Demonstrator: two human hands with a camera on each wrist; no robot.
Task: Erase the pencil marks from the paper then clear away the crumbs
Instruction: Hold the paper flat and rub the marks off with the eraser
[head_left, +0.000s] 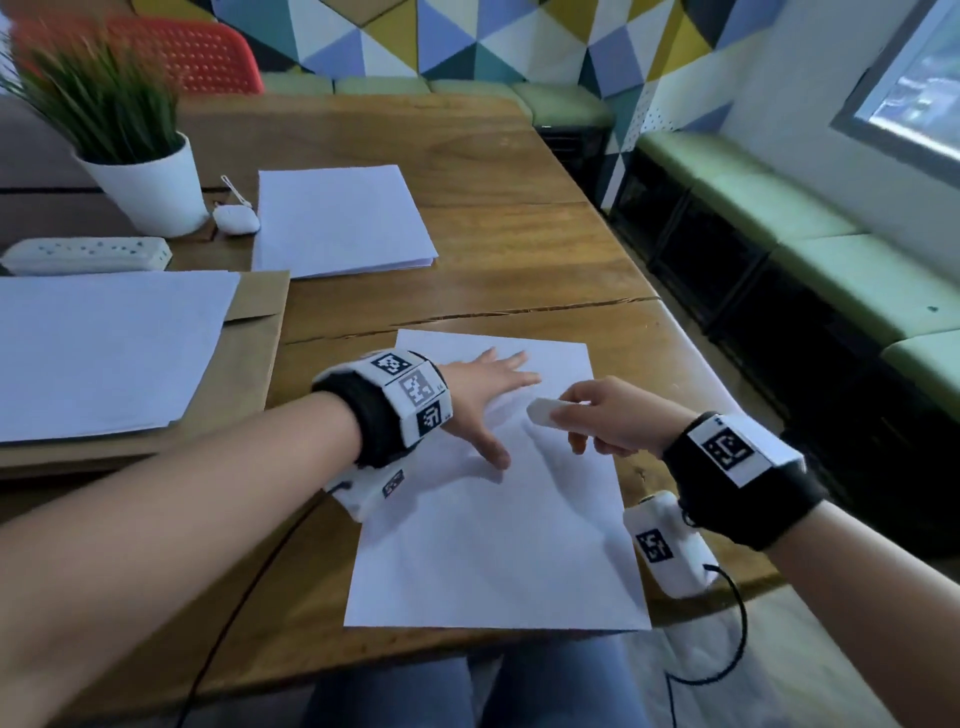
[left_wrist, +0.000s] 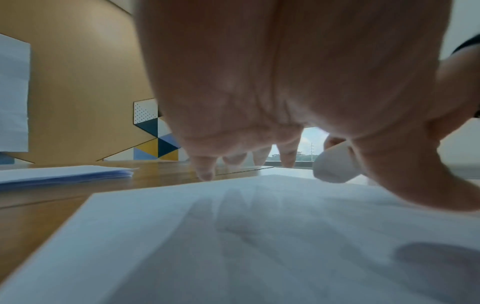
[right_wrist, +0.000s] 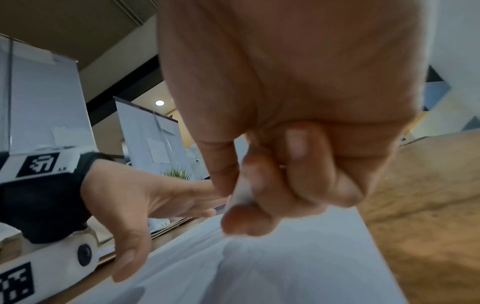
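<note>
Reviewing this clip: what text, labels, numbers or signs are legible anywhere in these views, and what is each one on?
"L5": beside the black square code on the left wristband, right wrist view; small, reading uncertain.
Other square codes on both wristbands: patterns only, no words.
Sheet of paper under the left hand: no writing legible.
Eraser in the right hand: no brand visible.
Paper stack and power strip: nothing readable.
</note>
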